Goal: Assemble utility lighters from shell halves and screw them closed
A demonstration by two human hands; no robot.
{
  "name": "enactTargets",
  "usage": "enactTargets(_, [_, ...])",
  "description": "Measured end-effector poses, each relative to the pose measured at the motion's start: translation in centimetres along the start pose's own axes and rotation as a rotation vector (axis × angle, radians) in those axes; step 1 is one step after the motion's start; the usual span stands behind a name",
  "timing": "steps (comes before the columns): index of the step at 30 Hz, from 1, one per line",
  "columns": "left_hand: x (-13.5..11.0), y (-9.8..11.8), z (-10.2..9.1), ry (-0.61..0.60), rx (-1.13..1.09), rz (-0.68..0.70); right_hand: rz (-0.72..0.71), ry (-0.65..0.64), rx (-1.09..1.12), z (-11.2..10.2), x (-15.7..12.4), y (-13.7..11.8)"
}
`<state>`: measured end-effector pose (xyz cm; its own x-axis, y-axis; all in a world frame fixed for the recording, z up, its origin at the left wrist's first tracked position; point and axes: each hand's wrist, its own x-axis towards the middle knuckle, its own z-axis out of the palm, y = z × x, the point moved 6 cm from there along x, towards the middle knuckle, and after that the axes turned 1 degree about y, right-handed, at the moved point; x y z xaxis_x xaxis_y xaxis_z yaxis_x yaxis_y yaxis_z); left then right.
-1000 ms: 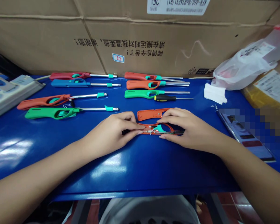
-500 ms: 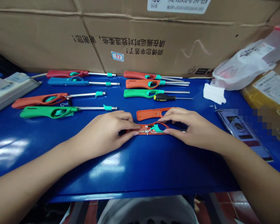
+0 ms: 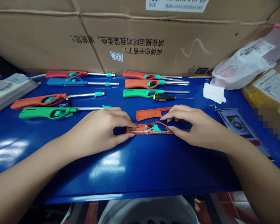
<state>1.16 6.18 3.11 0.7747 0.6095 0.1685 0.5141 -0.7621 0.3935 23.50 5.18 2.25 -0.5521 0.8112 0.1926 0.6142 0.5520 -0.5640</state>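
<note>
Midway between the near and far edges of the surface [image 3: 140,177] lies an uncovered orange lighter shell [image 3: 142,126] — left hand [image 3: 102,127] pinching one end, right hand [image 3: 198,127] spread, thumb at the other. A jolt from either could unseat its teal trigger [image 3: 156,127]. Carton [image 3: 135,34]: inverted Chinese print, sticker [image 3: 116,56] "33".

Power strip [image 3: 16,89] (partly off-frame)

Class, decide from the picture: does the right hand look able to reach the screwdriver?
Probably yes: the screwdriver lies just beyond the right hand, uncovered, with only blue tabletop showing between them, though the hand may first need to leave the open orange lighter.
</note>
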Motion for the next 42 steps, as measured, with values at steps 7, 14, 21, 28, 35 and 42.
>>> enactTargets(7, [0.1, -0.4, 0.6, -0.005, -0.011, -0.01, -0.008, -0.031, -0.021, 0.1, 0.0, 0.1])
enactTargets(14, [0.1, -0.2, 0.6, 0.001, 0.011, -0.018, 0.014, -0.072, -0.054, 0.4, -0.1, 0.3])
enactTargets(21, [0.0, 1.9, 0.9, 0.116, 0.089, 0.11, -0.001, -0.056, -0.05, 0.2, -0.1, 0.1])
enactTargets(28, [-0.3, 3.1, 3.0, 0.033, 0.231, 0.201, 0.03, -0.104, -0.051, 1.0, -0.2, 0.4])
enactTargets(35, [-0.2, 2.9, 2.9, 0.041, 0.203, 0.184, 0.036, -0.021, 0.022, 0.5, 0.0, 0.1])
enactTargets(42, [0.4, 1.0, 1.6, 0.232, 0.053, 0.031, 0.081, 0.191, -0.168, -0.3, 0.3, 2.0])
